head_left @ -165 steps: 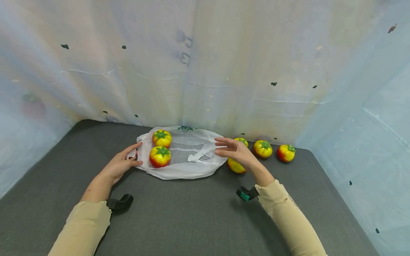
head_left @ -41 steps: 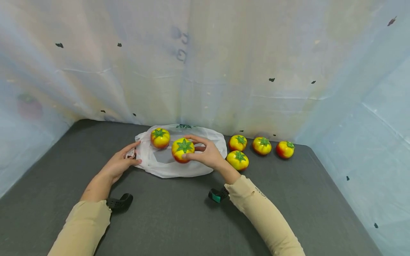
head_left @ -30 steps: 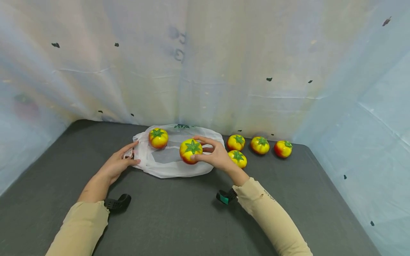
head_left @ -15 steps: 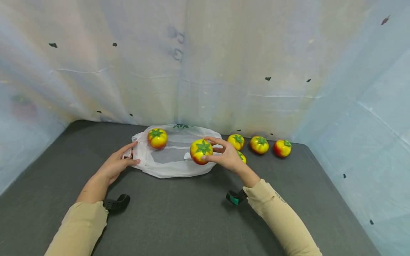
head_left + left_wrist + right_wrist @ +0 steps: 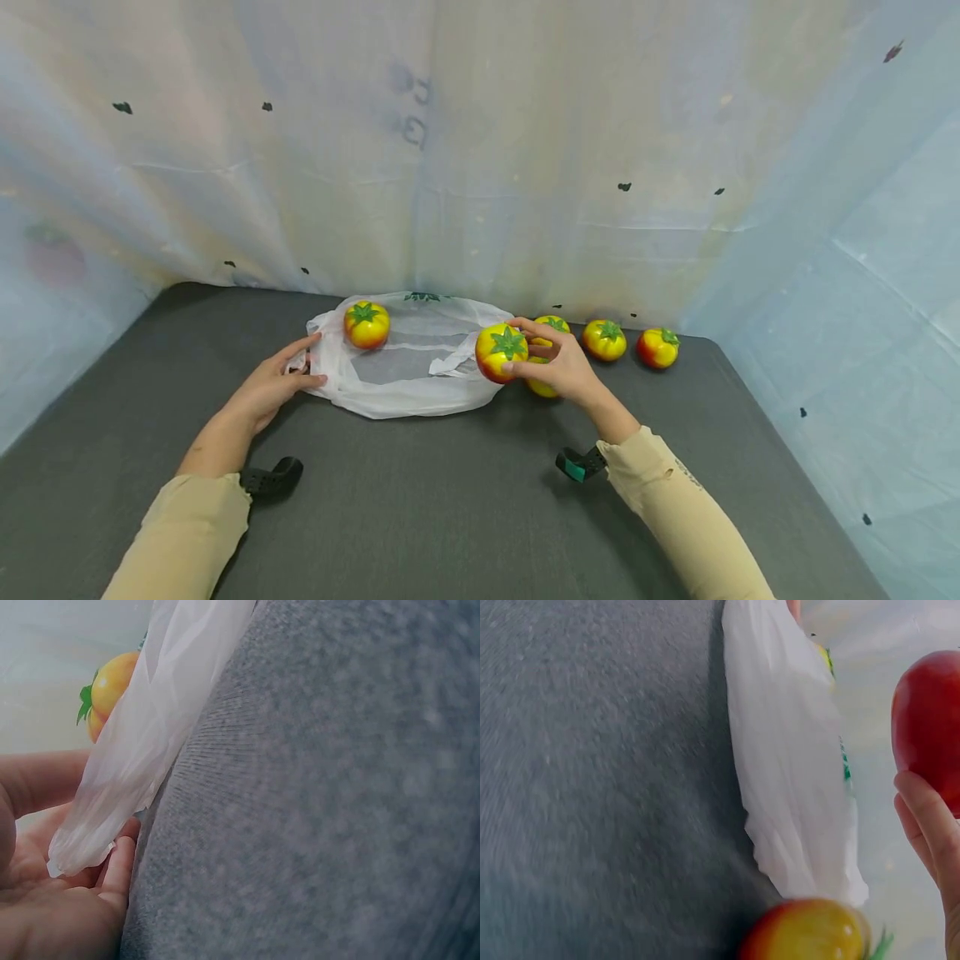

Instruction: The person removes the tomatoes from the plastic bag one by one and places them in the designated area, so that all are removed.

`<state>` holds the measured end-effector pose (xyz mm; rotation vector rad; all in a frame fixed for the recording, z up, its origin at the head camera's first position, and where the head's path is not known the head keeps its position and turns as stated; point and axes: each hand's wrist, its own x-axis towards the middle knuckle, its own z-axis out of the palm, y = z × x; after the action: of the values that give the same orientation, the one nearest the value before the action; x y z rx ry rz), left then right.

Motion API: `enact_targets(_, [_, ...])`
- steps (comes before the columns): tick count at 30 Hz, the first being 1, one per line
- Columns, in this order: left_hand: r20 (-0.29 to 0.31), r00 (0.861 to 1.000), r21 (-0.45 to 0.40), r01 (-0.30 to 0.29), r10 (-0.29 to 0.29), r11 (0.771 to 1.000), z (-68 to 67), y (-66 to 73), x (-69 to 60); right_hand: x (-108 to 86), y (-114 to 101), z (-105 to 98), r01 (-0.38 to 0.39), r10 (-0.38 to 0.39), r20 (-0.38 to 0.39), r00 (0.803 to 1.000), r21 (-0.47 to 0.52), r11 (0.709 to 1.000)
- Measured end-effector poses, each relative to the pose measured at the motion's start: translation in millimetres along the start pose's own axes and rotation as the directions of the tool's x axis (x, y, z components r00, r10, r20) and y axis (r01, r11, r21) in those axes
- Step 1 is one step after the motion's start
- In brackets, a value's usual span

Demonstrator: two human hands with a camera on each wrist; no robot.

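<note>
While right hand (image 5: 566, 367) grips fruit (image 5: 495, 352), left hand (image 5: 266, 392) holds bag (image 5: 412, 400); green print (image 5: 422, 297) possibly lettering.

Has a dark grey bench (image 5: 420, 500), pale creased sheeting (image 5: 495, 150) behind it, and bluish sheeting (image 5: 892, 325) along the right side.

The left hand (image 5: 52, 907) holds a white bag (image 5: 139, 750) partly hiding a yellow fruit (image 5: 112, 681).

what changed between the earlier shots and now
The right hand, empty at first, has taken hold of the nearer fruit from the plastic bag and moved it right, to the bag's right end. Unchanged: the left hand at the bag's left end, the farther fruit in the bag.
</note>
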<state>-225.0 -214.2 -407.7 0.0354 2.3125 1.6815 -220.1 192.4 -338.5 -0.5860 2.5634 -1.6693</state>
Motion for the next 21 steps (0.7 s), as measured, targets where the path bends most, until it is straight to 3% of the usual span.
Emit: enact_targets(21, [0.007, 1.0, 0.011, -0.001, 0.0, 1.0, -0.8, 1.1, 0.2, -27.2, 12.0, -57.4, -0.133, 0.126, -0.091, 0.988, -0.086, 0.987])
